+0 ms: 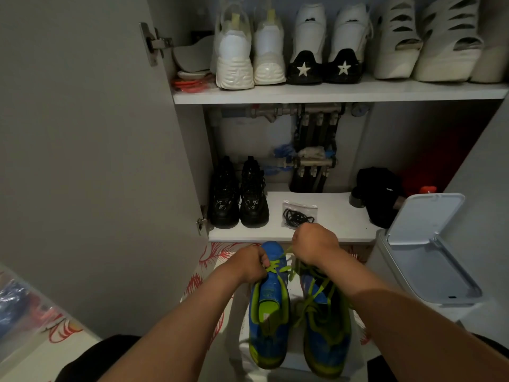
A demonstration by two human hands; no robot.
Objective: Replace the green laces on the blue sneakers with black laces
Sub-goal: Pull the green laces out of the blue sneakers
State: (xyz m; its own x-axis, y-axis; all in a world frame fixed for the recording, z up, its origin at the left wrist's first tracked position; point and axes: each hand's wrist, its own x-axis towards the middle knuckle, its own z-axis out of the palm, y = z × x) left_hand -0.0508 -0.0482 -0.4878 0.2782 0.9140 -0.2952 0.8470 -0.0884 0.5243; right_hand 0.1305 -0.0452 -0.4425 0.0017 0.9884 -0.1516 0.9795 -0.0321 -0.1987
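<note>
Two blue sneakers lie side by side, toes pointing away, just below both hands. The left hand has its fingers curled at the left shoe's toe end, pinching the green laces there. The right hand is closed in a fist just right of them, and a green strand runs up into it. More green lacing sprawls loose beneath the right wrist. The black laces, in a clear bag, lie on the shelf just beyond the right knuckles.
</note>
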